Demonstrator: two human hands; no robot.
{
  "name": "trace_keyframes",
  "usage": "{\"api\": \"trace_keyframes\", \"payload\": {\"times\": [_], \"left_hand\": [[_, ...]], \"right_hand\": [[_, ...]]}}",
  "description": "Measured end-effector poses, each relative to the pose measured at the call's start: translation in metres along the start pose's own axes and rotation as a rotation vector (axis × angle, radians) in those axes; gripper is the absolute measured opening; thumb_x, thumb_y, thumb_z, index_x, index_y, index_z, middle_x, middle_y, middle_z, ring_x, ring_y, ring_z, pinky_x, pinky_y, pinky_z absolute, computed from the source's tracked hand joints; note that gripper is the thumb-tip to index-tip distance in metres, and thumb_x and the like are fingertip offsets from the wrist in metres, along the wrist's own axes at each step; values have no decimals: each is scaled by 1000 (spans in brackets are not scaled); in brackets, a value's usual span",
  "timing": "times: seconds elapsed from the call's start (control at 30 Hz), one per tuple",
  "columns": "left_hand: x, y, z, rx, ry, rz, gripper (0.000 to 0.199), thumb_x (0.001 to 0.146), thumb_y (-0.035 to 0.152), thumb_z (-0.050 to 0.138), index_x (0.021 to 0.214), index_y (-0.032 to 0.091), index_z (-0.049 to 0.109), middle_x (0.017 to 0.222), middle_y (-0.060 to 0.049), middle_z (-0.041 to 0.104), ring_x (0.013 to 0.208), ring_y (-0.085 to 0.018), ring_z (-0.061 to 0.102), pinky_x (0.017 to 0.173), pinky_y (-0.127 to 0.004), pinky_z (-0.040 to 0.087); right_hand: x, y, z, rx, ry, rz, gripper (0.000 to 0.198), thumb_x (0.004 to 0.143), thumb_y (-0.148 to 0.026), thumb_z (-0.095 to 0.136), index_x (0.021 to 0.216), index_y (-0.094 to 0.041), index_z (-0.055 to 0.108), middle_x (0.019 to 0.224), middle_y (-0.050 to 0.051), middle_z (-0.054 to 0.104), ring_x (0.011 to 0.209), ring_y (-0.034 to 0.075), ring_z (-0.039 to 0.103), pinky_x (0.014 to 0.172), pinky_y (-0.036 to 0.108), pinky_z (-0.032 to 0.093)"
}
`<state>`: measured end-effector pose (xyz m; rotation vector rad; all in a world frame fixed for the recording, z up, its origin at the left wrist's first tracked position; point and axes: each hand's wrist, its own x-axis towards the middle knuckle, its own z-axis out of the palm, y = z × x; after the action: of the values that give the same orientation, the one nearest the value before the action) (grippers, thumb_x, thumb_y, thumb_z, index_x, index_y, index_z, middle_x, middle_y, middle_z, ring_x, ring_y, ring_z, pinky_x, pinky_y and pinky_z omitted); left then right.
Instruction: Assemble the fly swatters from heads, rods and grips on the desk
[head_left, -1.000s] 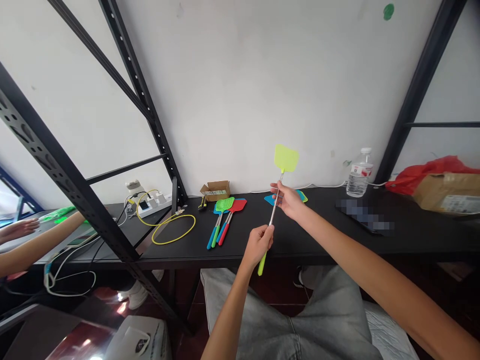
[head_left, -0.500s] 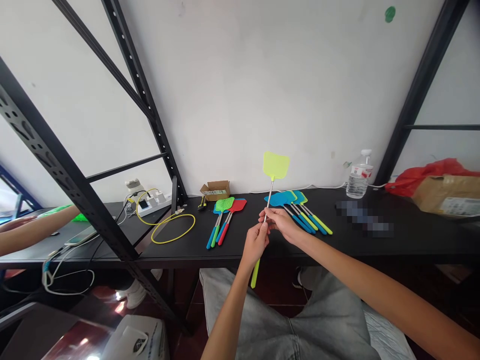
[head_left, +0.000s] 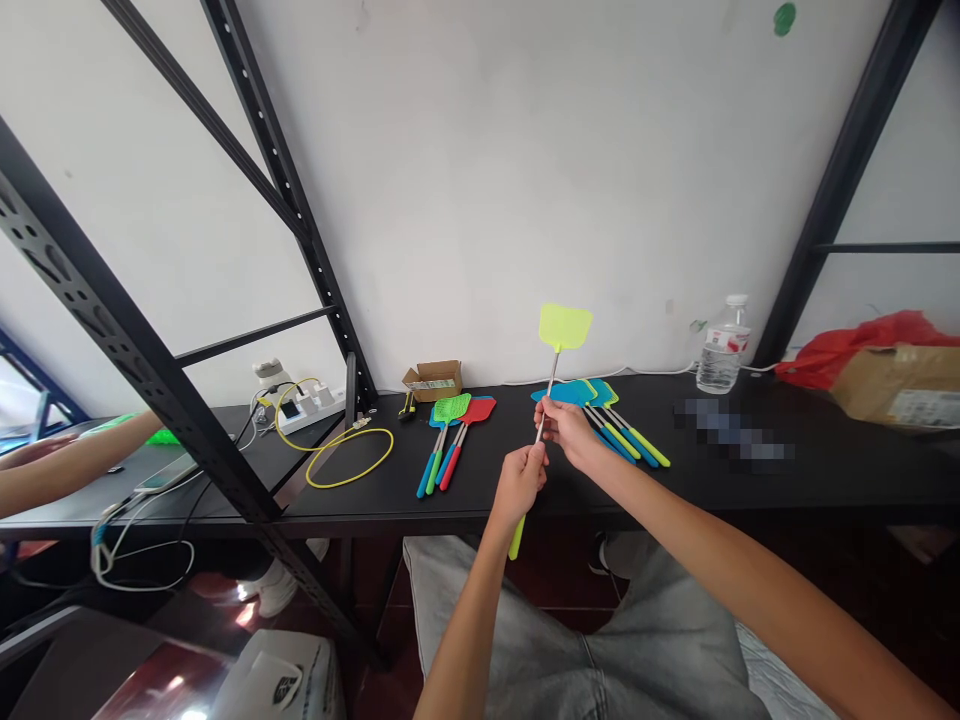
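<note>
A yellow-green fly swatter [head_left: 565, 327] is held up in front of me, its square head tilted slightly right. My left hand [head_left: 520, 482] is closed around its lower part, with the handle's end showing below the fist. Higher up, my right hand [head_left: 568, 430] pinches the thin metal shaft. Behind my right hand, several blue and yellow fly swatters [head_left: 622, 440] lie fanned on the desk. To the left of my hands is another bunch, with a green fly swatter [head_left: 452, 408] and a red fly swatter [head_left: 478, 409] among blue ones.
On the black desk [head_left: 390, 500] are a small open cardboard box [head_left: 437, 384], a looped yellow cable [head_left: 349, 484], a power strip [head_left: 311, 412] and a water bottle [head_left: 724, 345]. At right lies a larger carton [head_left: 892, 390]. Black posts flank me; another person's arm [head_left: 82, 465] reaches in at left.
The held swatter and both hands have shifted slightly right, and the handle's end sits a little higher. My grip on it continues. The view has moved slightly.
</note>
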<state>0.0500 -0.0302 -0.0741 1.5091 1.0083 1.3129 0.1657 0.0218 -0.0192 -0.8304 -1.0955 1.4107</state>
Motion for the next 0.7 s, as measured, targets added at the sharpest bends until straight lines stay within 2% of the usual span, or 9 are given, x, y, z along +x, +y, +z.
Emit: {"api": "trace_keyframes", "payload": {"times": [0.17,0.4,0.7], "left_hand": [[-3,1,2,64,-9,6,48,89,62,41,72,17,48,46,7,36,42,-5,30,44,-19,23],[-7,7,4,208,-22,-5,55,87,65,40,73,15,56,50,4,45,46,-7,37,48,-20,28],[-9,9,1,237,-89,10,52,90,62,39,73,16,56,50,4,44,47,-7,35,50,-20,29]], "right_hand": [[14,-10,-10,56,68,-23,27,76,-44,72,71,-19,63,67,2,61,60,12,55,49,21,40],[39,-39,-31,135,215,-45,21,81,-35,68,70,-18,61,65,0,60,56,11,54,47,21,42],[67,-72,-55,175,355,-68,22,90,-31,59,72,-19,57,61,-2,57,49,8,53,44,18,44]]}}
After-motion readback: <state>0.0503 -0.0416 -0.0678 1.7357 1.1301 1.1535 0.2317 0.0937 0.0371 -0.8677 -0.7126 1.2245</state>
